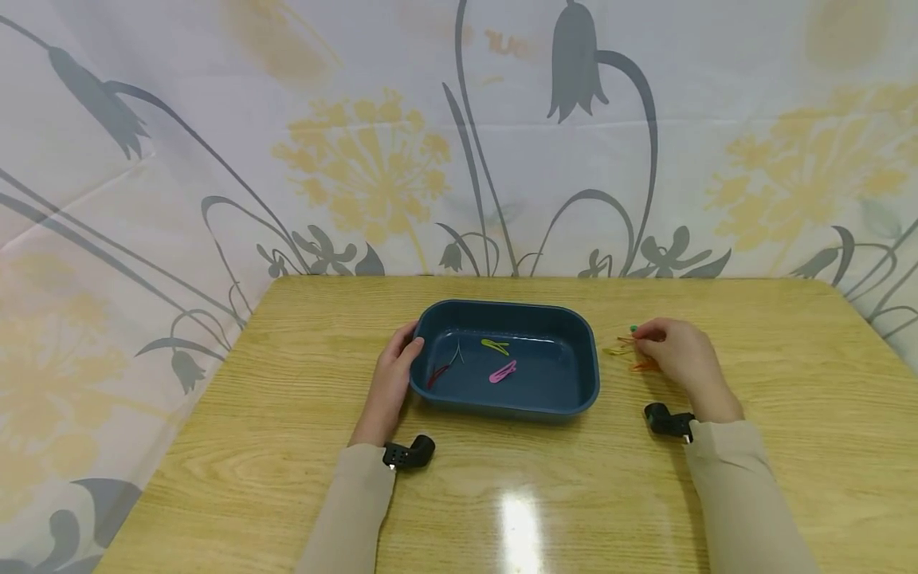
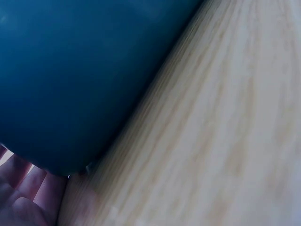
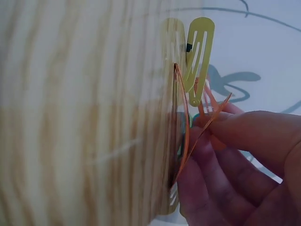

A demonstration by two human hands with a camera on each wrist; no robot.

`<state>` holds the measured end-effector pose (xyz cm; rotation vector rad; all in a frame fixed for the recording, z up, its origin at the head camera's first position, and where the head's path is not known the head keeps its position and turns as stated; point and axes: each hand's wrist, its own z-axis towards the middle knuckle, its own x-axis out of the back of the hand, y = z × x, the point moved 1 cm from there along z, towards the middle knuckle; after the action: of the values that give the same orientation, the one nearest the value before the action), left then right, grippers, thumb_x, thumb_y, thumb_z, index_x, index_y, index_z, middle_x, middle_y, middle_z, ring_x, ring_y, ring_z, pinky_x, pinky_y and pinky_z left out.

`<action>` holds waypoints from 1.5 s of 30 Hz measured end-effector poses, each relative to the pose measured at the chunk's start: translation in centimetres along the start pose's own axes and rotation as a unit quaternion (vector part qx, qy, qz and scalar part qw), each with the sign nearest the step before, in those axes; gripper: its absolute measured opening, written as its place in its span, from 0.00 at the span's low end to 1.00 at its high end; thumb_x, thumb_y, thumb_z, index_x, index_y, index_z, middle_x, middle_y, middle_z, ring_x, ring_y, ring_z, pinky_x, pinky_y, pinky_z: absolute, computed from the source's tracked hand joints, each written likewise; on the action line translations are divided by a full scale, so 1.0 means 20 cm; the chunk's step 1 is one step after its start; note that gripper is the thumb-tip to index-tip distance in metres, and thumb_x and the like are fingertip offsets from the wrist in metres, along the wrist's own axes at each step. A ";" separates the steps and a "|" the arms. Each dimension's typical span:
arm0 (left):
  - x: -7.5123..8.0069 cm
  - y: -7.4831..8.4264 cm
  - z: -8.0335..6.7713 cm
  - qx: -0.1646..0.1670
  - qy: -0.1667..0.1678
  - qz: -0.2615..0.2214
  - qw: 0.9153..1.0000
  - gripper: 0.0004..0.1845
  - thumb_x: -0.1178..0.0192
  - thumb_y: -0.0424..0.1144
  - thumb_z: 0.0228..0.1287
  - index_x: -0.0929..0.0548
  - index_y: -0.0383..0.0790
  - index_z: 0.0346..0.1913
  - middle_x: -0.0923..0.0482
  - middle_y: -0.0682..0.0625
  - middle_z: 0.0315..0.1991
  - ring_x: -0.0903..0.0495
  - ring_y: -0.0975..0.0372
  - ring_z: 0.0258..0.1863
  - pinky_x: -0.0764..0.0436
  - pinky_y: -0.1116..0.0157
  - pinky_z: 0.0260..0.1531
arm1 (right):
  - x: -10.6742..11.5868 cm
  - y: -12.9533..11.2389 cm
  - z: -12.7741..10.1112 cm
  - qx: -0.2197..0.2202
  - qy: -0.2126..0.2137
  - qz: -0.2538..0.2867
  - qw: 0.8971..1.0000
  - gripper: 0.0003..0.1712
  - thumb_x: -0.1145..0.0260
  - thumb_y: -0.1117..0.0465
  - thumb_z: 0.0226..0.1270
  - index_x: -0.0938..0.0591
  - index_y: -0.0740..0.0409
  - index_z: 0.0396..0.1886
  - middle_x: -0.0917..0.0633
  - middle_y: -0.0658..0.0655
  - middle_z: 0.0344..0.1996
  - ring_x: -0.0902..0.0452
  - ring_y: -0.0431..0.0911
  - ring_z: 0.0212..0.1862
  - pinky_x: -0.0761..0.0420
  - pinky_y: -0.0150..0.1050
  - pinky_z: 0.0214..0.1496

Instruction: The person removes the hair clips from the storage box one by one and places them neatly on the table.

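I see my right hand (image 1: pixel 681 355) at the small heap of orange and yellow metal snap hair clips (image 1: pixel 631 355) on the wooden desk (image 1: pixel 215 446), its fingers (image 3: pixel 244 136) pinching one orange clip (image 3: pixel 186 127). The dark blue plastic tray (image 1: pixel 582 381) lies at nine o'clock from that hand. My left hand (image 1: pixel 393 375) curls against the tray's left rim.
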<state>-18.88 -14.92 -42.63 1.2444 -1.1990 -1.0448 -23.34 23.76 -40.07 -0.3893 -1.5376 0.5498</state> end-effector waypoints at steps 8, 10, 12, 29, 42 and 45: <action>0.00 0.00 0.00 -0.007 -0.001 -0.003 1.000 0.21 0.51 0.47 0.68 0.31 0.50 0.62 0.33 0.53 0.62 0.36 0.60 0.62 0.41 0.58 0.65 | 0.00 0.00 0.01 -0.001 -0.018 0.000 1.000 0.14 0.42 0.60 0.65 0.19 0.63 0.45 0.21 0.68 0.48 0.27 0.58 0.45 0.30 0.51 0.45; 0.00 0.00 0.00 -0.004 0.001 0.000 1.000 0.21 0.51 0.48 0.68 0.31 0.51 0.62 0.33 0.54 0.62 0.36 0.61 0.62 0.42 0.58 0.65 | -0.01 0.00 0.01 0.001 -0.024 0.002 1.000 0.14 0.42 0.60 0.65 0.19 0.63 0.45 0.21 0.68 0.48 0.27 0.58 0.45 0.29 0.51 0.45; 0.01 0.00 0.00 -0.001 0.002 0.003 1.000 0.21 0.51 0.49 0.68 0.31 0.52 0.62 0.33 0.55 0.61 0.37 0.62 0.62 0.42 0.58 0.65 | -0.01 0.00 0.01 0.004 -0.028 0.002 1.000 0.14 0.42 0.60 0.65 0.20 0.64 0.46 0.22 0.68 0.48 0.27 0.58 0.45 0.29 0.51 0.45; 0.01 0.00 -0.01 0.000 0.000 0.004 1.000 0.20 0.52 0.48 0.69 0.31 0.52 0.62 0.33 0.55 0.61 0.37 0.61 0.62 0.42 0.58 0.65 | -0.01 0.00 0.01 0.011 -0.046 0.021 0.999 0.21 0.45 0.52 0.68 0.22 0.63 0.51 0.22 0.67 0.49 0.27 0.57 0.46 0.30 0.53 0.49; 0.00 0.01 -0.01 -0.009 0.000 0.003 1.000 0.20 0.52 0.47 0.69 0.31 0.51 0.62 0.32 0.55 0.61 0.36 0.61 0.61 0.41 0.58 0.65 | 0.02 -0.02 -0.01 -0.018 -0.037 0.086 0.995 0.27 0.52 0.45 0.70 0.26 0.61 0.56 0.21 0.62 0.38 0.26 0.49 0.33 0.29 0.38 0.35; 0.00 0.01 0.00 -0.013 -0.001 -0.001 1.000 0.21 0.51 0.47 0.69 0.31 0.50 0.62 0.32 0.53 0.61 0.36 0.61 0.61 0.41 0.58 0.64 | 0.03 -0.03 -0.01 -0.006 -0.037 0.096 0.995 0.29 0.53 0.44 0.70 0.27 0.61 0.57 0.21 0.64 0.45 0.24 0.52 0.37 0.26 0.40 0.38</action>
<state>-18.83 -14.87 -42.48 1.2251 -1.1825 -1.0616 -23.13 23.57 -39.24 -0.5350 -1.5842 0.7129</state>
